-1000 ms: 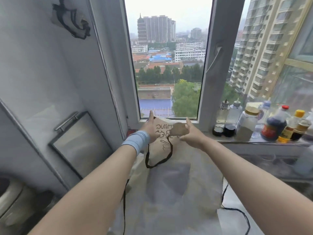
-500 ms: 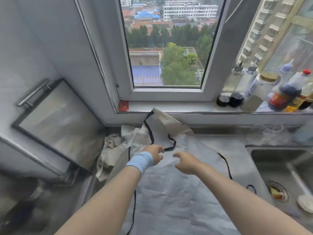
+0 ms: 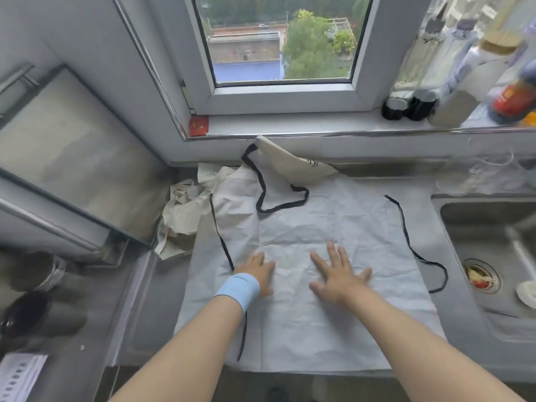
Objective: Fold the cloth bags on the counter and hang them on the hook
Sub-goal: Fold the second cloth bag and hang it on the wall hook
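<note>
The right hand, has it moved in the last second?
Yes. The right hand was up by the window sill, pinching the cloth bag; now it lies flat on the bag, well back from the sill, toward the person.

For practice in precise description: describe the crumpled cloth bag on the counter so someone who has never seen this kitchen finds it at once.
Start at the window and drop to the counter below its left corner. There, left of the big pale bag spread flat under the left hand and right hand, lies the crumpled bag. It alone is bunched into a cream heap, untouched.
</note>
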